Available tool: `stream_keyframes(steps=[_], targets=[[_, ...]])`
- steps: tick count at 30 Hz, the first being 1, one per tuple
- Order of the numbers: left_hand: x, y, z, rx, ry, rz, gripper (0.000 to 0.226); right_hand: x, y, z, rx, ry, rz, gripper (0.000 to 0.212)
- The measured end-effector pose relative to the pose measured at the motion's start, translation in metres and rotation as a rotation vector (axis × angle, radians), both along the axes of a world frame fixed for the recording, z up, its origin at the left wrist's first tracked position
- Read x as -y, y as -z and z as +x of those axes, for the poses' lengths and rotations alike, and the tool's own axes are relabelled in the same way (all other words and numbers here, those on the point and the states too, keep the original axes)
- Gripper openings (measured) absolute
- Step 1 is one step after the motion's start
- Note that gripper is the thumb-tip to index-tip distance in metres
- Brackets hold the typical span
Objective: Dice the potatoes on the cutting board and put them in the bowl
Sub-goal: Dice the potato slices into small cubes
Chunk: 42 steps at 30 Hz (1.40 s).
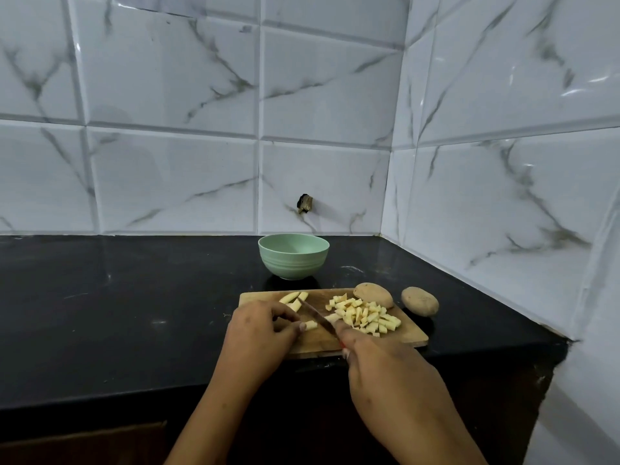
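A wooden cutting board (407, 335) lies near the counter's front edge. On it my left hand (260, 333) pinches a pale potato strip (310, 325) with curled fingers. My right hand (385, 367) grips a knife (317, 315) whose blade slants across the board just right of that strip. More potato strips (293, 298) lie at the board's far left. A heap of diced potato (364, 315) covers the right half. One whole unpeeled potato (373, 294) rests on the board's far right corner, another potato (420, 301) on the counter beside it. The green bowl (293, 256) stands behind the board and looks empty.
The black counter (117, 297) runs left, with its front edge close below the board. White marble-look tiled walls (503, 196) close in behind and at the right, forming a corner past the potatoes.
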<state>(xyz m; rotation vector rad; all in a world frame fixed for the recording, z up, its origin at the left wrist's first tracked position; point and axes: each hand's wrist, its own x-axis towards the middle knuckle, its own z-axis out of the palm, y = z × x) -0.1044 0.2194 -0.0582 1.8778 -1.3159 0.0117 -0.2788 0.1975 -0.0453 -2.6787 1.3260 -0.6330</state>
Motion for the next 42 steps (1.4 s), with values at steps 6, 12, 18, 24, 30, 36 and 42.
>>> stream_keyframes(steps=[6,12,18,24,30,36,42], targets=[[-0.001,0.001,0.000,-0.012,0.005,0.005,0.010,-0.006,-0.002,0.008,-0.132,-0.033,0.030,0.059],[0.001,0.003,0.000,-0.010,-0.012,0.014,0.007,-0.006,-0.006,0.019,-0.233,-0.064,0.040,0.065],[0.003,-0.004,0.000,0.022,0.035,0.105,0.010,-0.008,-0.002,0.002,-0.133,0.004,0.085,0.060],[0.028,-0.014,-0.007,0.139,0.040,0.195,0.015,0.007,-0.006,-0.014,0.055,0.080,0.026,0.047],[0.053,-0.022,-0.007,-0.069,0.284,0.158,0.025,0.014,-0.008,-0.018,0.126,0.084,0.072,0.043],[0.049,-0.022,0.015,-0.041,0.112,-0.063,0.032,0.006,-0.006,-0.017,0.164,0.024,0.083,0.043],[0.048,-0.016,0.024,0.233,-0.068,0.231,0.028,0.009,0.000,-0.004,0.046,0.023,0.122,0.048]])
